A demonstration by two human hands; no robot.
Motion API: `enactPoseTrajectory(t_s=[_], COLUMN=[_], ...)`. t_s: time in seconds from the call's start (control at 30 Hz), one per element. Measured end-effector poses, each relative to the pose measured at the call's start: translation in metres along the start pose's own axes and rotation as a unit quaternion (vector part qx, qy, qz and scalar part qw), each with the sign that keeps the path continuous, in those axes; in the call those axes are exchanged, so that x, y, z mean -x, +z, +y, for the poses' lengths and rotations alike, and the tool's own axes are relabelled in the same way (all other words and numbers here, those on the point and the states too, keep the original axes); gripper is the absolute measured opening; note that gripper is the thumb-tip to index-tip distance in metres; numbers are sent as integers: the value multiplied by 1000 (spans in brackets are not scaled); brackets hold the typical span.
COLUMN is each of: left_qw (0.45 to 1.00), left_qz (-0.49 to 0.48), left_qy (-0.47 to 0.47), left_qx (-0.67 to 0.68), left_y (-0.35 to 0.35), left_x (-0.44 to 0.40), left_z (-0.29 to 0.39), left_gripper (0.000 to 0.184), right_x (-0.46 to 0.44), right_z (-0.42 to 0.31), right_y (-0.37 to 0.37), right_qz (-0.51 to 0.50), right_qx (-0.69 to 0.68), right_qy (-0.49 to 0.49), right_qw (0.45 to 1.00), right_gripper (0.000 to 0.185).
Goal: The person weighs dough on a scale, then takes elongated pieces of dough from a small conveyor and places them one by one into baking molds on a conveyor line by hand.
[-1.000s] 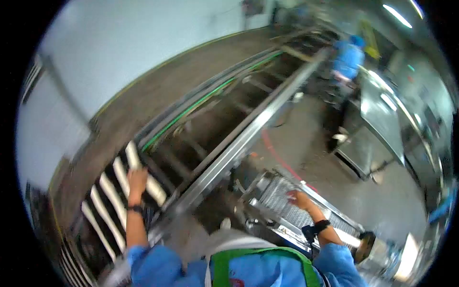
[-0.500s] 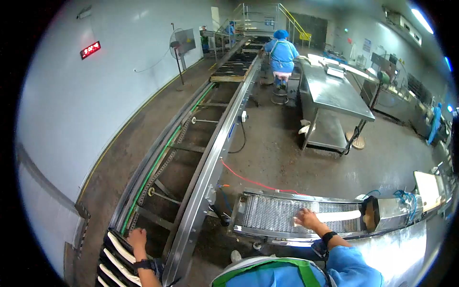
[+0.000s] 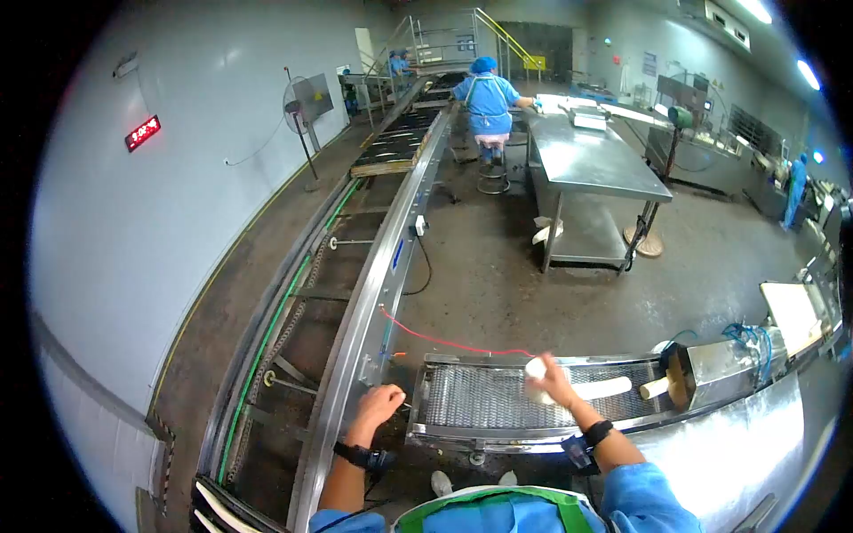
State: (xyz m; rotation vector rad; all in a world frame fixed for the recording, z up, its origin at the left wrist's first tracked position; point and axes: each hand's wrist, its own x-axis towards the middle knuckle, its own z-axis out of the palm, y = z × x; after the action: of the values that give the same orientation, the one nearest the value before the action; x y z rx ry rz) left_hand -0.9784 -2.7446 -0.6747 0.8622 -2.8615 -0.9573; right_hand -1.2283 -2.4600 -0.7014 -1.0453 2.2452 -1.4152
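Rail conveyor (image 3: 387, 228) carries trays (image 3: 382, 168) of pale strips (image 3: 233, 515)

Green stripe (image 3: 269, 351), red hose (image 3: 462, 345), blue sleeves (image 3: 653, 502), white strips (image 3: 604, 388).

The left hand (image 3: 381, 405) has left the black tray (image 3: 222, 511) and now hovers between the long rail (image 3: 375, 258) and the mesh belt (image 3: 484, 397); the right hand (image 3: 555, 384) now lifts the near end of the white strip (image 3: 604, 388), blurred at the fingers; that strip has come clear of the machine's opening, where a second white piece (image 3: 655, 387) now pokes out; less of the black tray shows.
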Motion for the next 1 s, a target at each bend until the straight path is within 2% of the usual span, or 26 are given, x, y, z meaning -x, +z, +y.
enactPoseTrajectory(t_s=[0.03, 0.1, 0.17, 0.23, 0.3, 0.37, 0.43, 0.5, 0.6, 0.7, 0.77, 0.83, 0.93, 1.0], left_qw=[1000, 998, 996, 994, 992, 987, 984, 975, 967, 958, 949, 947, 943, 947], left_qz=[-18, -36, -54, -83, -100, -107, -141, -126, -163, -187, -204, -226, -231, -260], left_qy=[18, 36, 56, 53, 62, 105, 90, 179, 195, 214, 242, 229, 235, 179], left_qx=[-14, -28, -38, -45, -49, -56, -60, -29, -34, -22, -4, -23, -48, -63], left_y=[3, 14, 22, 30, 44, 52, 60, 80, 102, 114, 122, 123, 128, 126], left_x=[-2, -8, -16, -23, -37, -47, -55, -69, -80, -80, -82, -80, -81, -80], left_z=[13, 24, 32, 40, 39, 50, 71, 77, 101, 122, 127, 132, 132, 134], left_gripper=[27, 27, 27, 28, 29, 30, 29, 28, 27, 28, 30, 31, 30, 31], right_x=[-2, 11, 36, 76, 124, 173, 228, 290, 392, 482, 536, 571, 604, 611], right_z=[8, -37, -47, -67, -70, -84, -70, -60, 3, 55, 87, 104, 136, 163], right_y=[-19, -75, -118, -155, -187, -202, -216, -223, -227, -210, -199, -189, -178, -176], right_qz=[64, 149, 234, 310, 382, 469, 551, 588, 636, 652, 632, 594, 522, 471], right_qx=[-34, -6, -108, -65, 44, 69, 20, -23, 61, 131, 184, 226, 250, 246], right_qy=[-9, 3, 11, -6, -3, 0, 19, 102, 204, 334, 426, 505, 582, 595], right_qw=[997, 989, 966, 948, 923, 880, 834, 802, 741, 668, 621, 585, 571, 603], right_gripper=[37, 33, 28, 26, 28, 30, 32, 32, 38, 40, 41, 42, 44, 45])
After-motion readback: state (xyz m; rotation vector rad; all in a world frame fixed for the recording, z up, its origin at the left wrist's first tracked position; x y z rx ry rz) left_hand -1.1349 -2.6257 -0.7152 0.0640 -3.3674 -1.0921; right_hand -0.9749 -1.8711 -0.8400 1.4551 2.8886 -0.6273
